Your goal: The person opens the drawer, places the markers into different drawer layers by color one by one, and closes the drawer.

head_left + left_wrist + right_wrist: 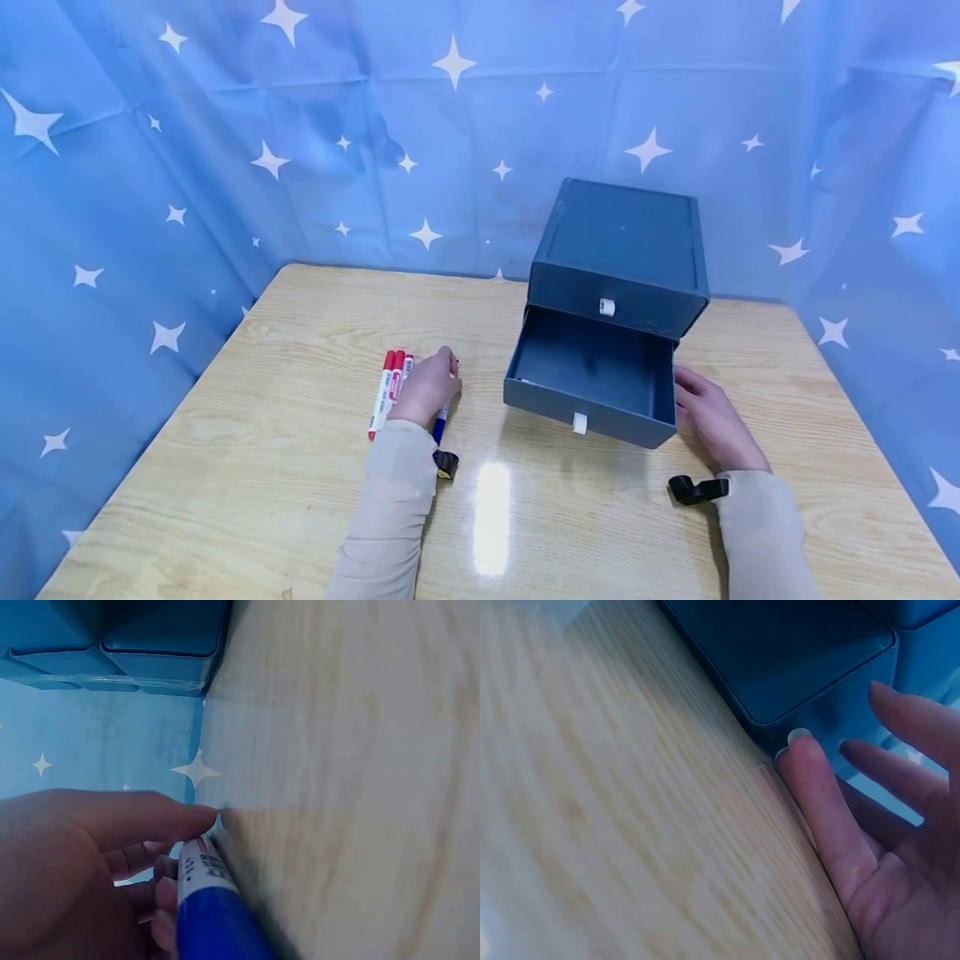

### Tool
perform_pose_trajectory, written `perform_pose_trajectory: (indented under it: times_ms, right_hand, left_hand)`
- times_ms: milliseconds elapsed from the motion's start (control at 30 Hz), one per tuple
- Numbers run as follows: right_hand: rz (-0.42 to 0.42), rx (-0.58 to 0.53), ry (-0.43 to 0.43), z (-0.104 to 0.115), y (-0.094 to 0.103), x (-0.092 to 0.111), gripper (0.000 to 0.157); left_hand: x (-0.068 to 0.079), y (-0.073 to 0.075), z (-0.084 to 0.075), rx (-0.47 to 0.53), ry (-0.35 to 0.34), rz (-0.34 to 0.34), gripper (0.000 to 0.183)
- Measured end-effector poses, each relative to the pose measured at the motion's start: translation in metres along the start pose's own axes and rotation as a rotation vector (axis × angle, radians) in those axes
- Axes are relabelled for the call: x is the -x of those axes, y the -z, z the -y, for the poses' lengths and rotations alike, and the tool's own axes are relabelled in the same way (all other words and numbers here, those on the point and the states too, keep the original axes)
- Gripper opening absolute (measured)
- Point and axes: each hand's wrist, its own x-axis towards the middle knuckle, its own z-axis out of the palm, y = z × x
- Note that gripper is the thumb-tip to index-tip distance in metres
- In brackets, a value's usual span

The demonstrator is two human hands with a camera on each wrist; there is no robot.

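Observation:
My left hand [429, 387] pinches a blue marker [441, 423] over the left-middle of the table. In the left wrist view, thumb and fingers close round the white barrel of the marker, its blue end [221, 926] pointing toward the camera. Just left of this hand lie red markers [388, 392] side by side, partly covered by it. My right hand [712, 417] is beside the right wall of the pulled-out lower drawer [543, 402]. In the right wrist view its fingers [817, 791] are extended, with fingertips right at the blue drawer's side, holding nothing.
The dark blue two-drawer cabinet [626, 229] stands at the back right, its upper drawer [570, 287] pushed in. Both drawers have white knobs. A blue star-patterned curtain [420, 150] hangs behind and beside the wooden table [247, 467].

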Motion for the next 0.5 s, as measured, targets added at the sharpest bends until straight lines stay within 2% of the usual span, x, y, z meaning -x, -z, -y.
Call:
perform_pose_trajectory:
  times_ms: [267, 500]
  right_hand:
    - [-0.001, -0.005, -0.017, 0.0037, -0.0013, 0.0007, 0.068]
    - [-0.006, 0.007, -0.038, 0.0026, 0.0002, 0.0029, 0.067]
  left_hand:
    - [-0.0013, -0.0028, -0.0033, -0.016, 0.04, -0.028, 0.047]
    - [0.0002, -0.0024, -0.0051, -0.03, 0.024, -0.006, 0.045]
